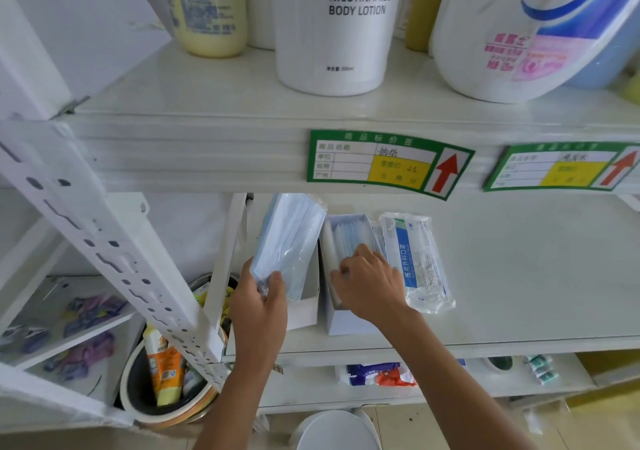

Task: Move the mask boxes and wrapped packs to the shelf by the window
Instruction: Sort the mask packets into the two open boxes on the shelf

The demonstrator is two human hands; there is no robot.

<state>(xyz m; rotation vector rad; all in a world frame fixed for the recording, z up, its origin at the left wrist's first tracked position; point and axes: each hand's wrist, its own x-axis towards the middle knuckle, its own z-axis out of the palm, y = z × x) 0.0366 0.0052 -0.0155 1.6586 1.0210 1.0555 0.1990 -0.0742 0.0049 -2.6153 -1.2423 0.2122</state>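
My left hand grips a clear-wrapped pack of blue masks by its near end, tilted upright above a white open box on the middle shelf. My right hand reaches into a second white open mask box, fingers curled on the blue masks inside it. A sealed pack with a blue label lies flat on the shelf, just right of that box and touching my right hand.
The upper shelf holds a body lotion bottle, a yellow bottle and a Walch jug. Price tags hang on its edge. A perforated white upright stands at left. A basin with tubes sits below.
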